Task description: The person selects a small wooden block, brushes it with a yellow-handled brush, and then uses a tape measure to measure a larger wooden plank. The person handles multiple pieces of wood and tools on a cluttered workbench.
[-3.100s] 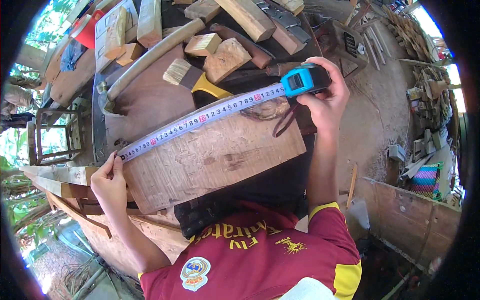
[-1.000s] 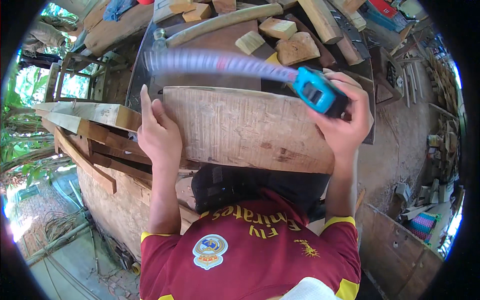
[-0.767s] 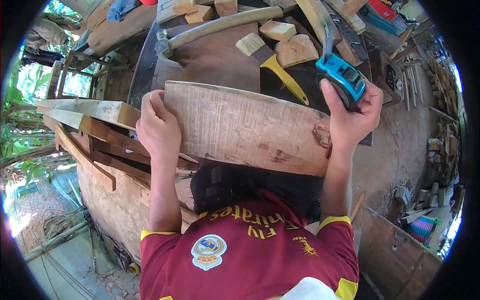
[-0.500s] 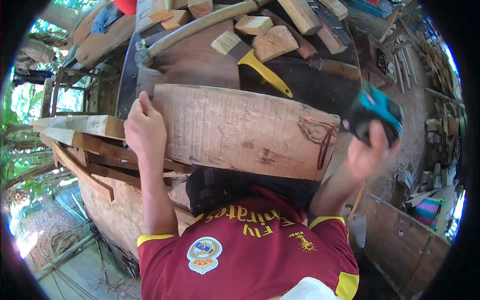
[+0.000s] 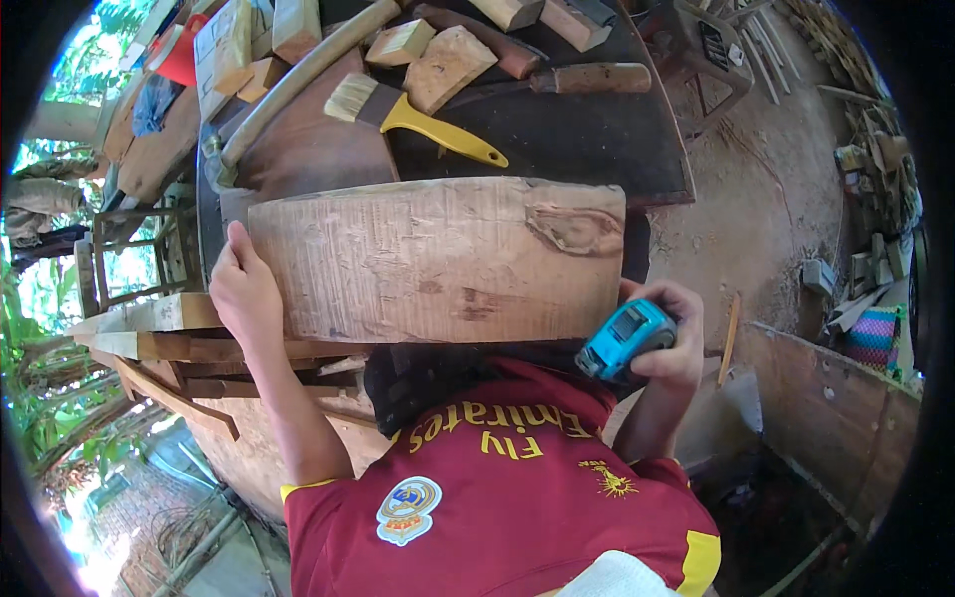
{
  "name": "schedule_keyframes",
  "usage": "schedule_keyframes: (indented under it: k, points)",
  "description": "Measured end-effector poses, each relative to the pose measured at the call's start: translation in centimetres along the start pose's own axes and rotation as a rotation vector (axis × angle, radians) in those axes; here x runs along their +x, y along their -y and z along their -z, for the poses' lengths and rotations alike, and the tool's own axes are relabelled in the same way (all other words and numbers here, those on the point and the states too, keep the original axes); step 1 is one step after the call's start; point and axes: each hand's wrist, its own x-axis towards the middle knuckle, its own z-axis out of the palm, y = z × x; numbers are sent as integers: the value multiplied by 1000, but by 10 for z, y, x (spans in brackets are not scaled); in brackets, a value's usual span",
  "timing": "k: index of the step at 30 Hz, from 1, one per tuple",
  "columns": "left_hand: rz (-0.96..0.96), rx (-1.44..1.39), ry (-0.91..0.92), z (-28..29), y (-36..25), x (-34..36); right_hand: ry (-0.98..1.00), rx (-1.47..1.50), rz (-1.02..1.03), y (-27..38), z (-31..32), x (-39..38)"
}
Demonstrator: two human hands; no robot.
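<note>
A thick, rough wooden board [image 5: 438, 261] with a knot at its right end lies crosswise in front of me, close to my lap. My left hand [image 5: 247, 294] grips its left end, the thumb up along the edge. In my right hand [image 5: 674, 333] is a blue and black tape measure [image 5: 629, 336], just at the board's lower right corner. No blade shows drawn out of it. Whether the right fingers also touch the board, I cannot tell.
Beyond the board, a dark bench [image 5: 587, 134] carries a yellow-handled paintbrush [image 5: 438, 129], a long-handled tool with a metal head [image 5: 308, 75], a wooden-handled tool [image 5: 592, 79] and several wood offcuts [image 5: 453, 68]. Long timbers [image 5: 164, 313] lie at the left. A wooden panel [image 5: 836, 408] stands at the right.
My right hand has brought the tape measure left and nearer to me, to the board's corner. A dark loop seen on the board's right end no longer shows. The view has shifted.
</note>
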Motion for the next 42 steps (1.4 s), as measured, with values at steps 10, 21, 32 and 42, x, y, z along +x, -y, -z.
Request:
schedule_keyframes:
  k: [10, 21, 32, 42]
  points:
    - [71, 38, 52, 37, 6, -17, -119, -170, 52, 59, -48, 59]
    - [-143, -331, -327, 28, 25, -38, -192, -222, 180, 38, -57, 66]
    - [-583, -939, -437, -13, 40, -31, -43, 116, 278, 6, -31, 81]
    - [-521, -1004, -307, -39, 57, -57, 44, 60, 292, 13, -37, 79]
